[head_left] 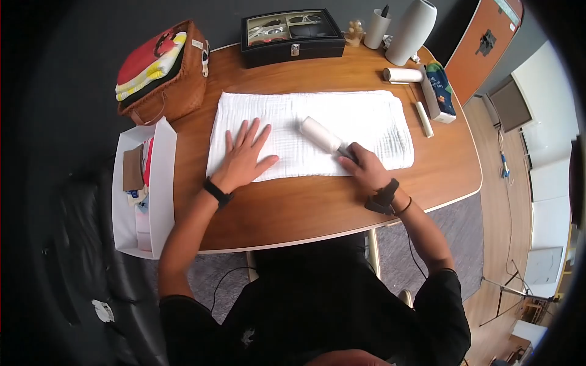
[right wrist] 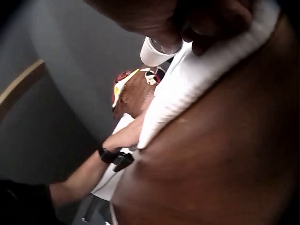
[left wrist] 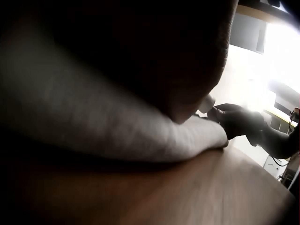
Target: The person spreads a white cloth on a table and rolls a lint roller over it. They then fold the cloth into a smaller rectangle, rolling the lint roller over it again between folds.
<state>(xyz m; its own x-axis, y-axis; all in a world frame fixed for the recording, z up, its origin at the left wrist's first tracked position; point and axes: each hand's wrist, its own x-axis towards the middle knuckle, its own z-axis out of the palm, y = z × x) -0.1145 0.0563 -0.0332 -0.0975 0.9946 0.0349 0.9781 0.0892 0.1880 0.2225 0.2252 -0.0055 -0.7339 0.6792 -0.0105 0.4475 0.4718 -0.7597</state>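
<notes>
A white cloth (head_left: 287,110) lies spread on the wooden table. On its left part the left hand (head_left: 243,160) rests flat with fingers spread. The right hand (head_left: 366,169) grips the dark handle of a white lint roller (head_left: 320,134), whose roll is over the middle of the cloth. In the left wrist view the right hand (left wrist: 234,120) shows beyond the cloth (left wrist: 140,136). The right wrist view shows the roller's end (right wrist: 157,54) by the right hand (right wrist: 187,23), and the left hand (right wrist: 126,137) at the cloth's far end.
A wicker basket (head_left: 183,91) of folded cloths and a white bin (head_left: 165,183) stand at left. Along the back are a black glasses case (head_left: 293,52), a cup (head_left: 377,30) and a white vase (head_left: 412,33). At right lie a white roll (head_left: 403,75), a thin tube (head_left: 424,119) and a box (head_left: 438,91).
</notes>
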